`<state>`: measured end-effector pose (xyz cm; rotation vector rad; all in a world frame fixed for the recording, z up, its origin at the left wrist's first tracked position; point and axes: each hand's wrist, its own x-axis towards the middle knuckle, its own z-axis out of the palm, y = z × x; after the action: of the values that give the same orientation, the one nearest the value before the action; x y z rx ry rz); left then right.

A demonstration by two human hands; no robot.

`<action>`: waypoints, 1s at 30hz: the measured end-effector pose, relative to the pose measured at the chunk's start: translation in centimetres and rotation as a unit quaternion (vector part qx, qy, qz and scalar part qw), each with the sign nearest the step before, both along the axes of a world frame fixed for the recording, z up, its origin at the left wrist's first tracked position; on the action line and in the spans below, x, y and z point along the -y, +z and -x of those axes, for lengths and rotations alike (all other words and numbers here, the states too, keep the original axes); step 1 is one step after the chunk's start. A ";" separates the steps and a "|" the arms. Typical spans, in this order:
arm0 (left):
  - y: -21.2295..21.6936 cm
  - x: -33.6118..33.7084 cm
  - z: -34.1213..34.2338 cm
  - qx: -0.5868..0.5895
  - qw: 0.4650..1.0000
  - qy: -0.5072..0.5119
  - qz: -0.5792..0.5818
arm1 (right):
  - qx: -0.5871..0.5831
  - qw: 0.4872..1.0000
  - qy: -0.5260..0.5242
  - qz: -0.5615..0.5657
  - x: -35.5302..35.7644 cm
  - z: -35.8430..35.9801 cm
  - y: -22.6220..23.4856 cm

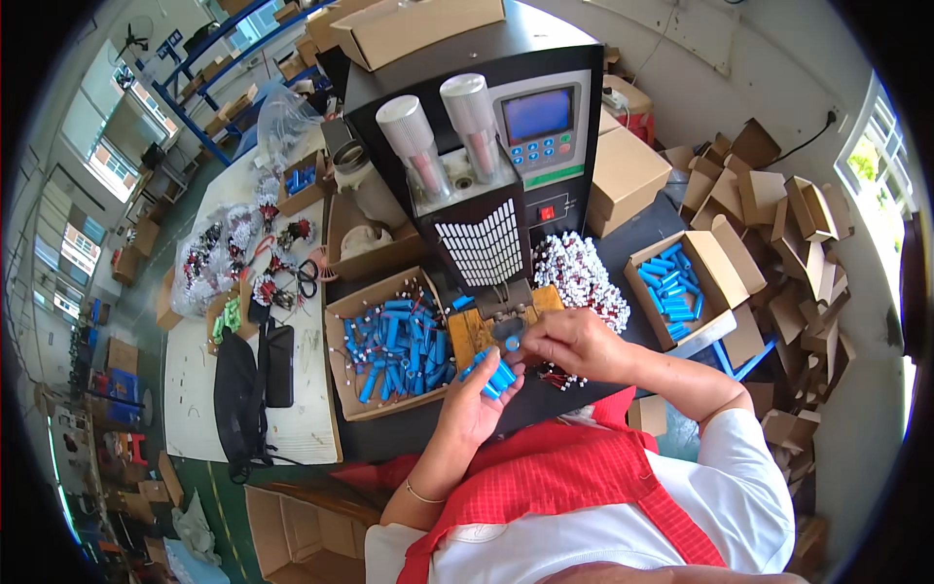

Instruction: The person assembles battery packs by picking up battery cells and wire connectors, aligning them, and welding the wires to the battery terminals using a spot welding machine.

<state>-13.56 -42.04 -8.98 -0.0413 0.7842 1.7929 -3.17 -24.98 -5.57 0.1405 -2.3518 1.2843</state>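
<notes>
- Left hand [474, 397] palm up, fingers curled around a small bunch of blue cylindrical battery cells [494, 375], clamped on them.
- Right hand [574, 343] just above and right of left hand, fingertips pinched together on a single blue cell [510, 338] held at the wooden jig [475, 329] under the black spot-welding machine [486, 165].
- Left of left hand: open cardboard tray [342, 375] heaped with loose blue cells, many seemingly tabbed already; judged as the done pile, fairly full.
- Right of right hand: small cardboard box [702, 255] partly filled with neatly stacked blue cells; judged as stock left to process.
- Beyond right hand: heap of red-and-white wire leads [576, 273].
- Far right: pile of empty folded cartons [778, 214], suggesting several boxes emptied.
- Judged mid-batch; plenty left.
</notes>
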 end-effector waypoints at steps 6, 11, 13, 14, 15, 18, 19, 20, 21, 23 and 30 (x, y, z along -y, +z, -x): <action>-0.1 0.3 -0.2 -0.024 1.000 -0.011 -0.009 | -0.055 0.984 0.059 -0.160 1.2 -1.5 0.9; 0.6 0.1 1.1 -0.045 0.999 -0.006 0.006 | -0.033 0.981 0.029 -0.188 -0.6 -2.0 0.6; 0.9 -0.1 1.1 -0.061 0.998 -0.001 0.023 | -0.031 0.986 0.004 -0.163 -0.7 -2.2 0.3; 1.1 -0.2 1.1 -0.065 0.998 -0.001 0.025 | -0.021 0.989 0.000 -0.147 -0.7 -2.2 0.1; 1.3 -0.3 1.3 -0.070 0.997 -0.006 0.019 | -0.011 0.991 -0.027 -0.130 -0.5 -2.4 0.5; 1.5 -0.6 2.1 -0.081 0.997 -0.012 0.001 | -0.005 0.997 -0.030 -0.067 -0.6 -2.4 0.4; 1.4 -0.6 2.2 -0.081 0.997 -0.010 0.007 | 0.015 0.999 -0.020 -0.039 -0.6 -2.5 0.4; 1.6 -0.6 2.4 -0.092 0.996 -0.008 0.012 | 0.023 0.999 -0.024 -0.011 -0.5 -2.5 0.0; 1.5 -0.7 2.6 -0.090 0.996 -0.005 0.013 | 0.025 0.999 -0.021 -0.011 -0.4 -2.3 -0.2; 1.3 -0.7 3.1 -0.195 0.980 -0.021 0.041 | 0.025 0.998 -0.041 0.035 -0.1 -2.2 -0.7; 0.2 -2.5 2.9 -0.664 0.732 0.077 0.134 | 0.160 0.969 -0.109 0.155 0.6 -0.4 -0.9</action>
<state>-16.42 -39.53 -8.80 1.1397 2.0788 1.6489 -2.76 -25.63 -6.44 -0.4438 -2.2994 1.6360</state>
